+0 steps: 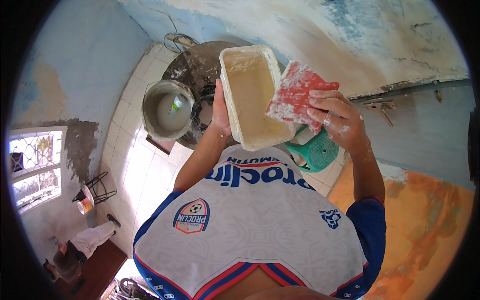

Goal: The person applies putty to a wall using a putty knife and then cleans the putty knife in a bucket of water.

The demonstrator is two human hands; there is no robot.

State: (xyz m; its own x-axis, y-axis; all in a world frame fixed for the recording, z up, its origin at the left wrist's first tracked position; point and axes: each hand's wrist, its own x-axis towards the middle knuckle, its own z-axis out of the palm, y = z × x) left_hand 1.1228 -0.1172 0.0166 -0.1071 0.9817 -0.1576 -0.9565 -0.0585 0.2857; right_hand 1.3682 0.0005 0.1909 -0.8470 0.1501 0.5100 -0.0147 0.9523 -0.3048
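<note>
My left hand grips the side of a cream rectangular plastic tub, its palm against the outer wall. Wet beige filler covers the tub's floor, and pale smears coat its walls and rim. In my right hand is a red plastic spreader, caked with whitish filler over its face and edges. The spreader is tilted beside the tub's right rim, overlapping it in view; whether they touch I cannot tell. White specks dot my right fingers.
Below the tub is a round, dark, stained surface. A bucket of pale liquid stands left, a green plastic stool right. The patchy wall rises ahead. A person stands far left by a door.
</note>
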